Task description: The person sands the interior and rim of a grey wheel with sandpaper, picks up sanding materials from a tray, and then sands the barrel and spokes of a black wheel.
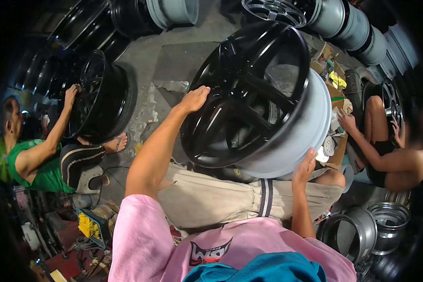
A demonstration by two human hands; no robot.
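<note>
A large wheel rim with a glossy black spoked face (249,82) and a pale grey barrel (310,122) stands tilted in front of my lap. At the left edge of its black face, my left hand (196,98) has its fingers closed on or against the rim; whatever lies under the fingertips is too small to make out. My right hand (305,165) is at the lower right of the grey barrel, palm toward it, fingers stretched out along its edge.
At the left, a person in green (37,162) touches another black wheel (94,98). A second person (395,160) sits at the right. Boxes (336,155) with discs and cloths stand beyond my wheel. Bare metal rims (357,230) lie at the lower right.
</note>
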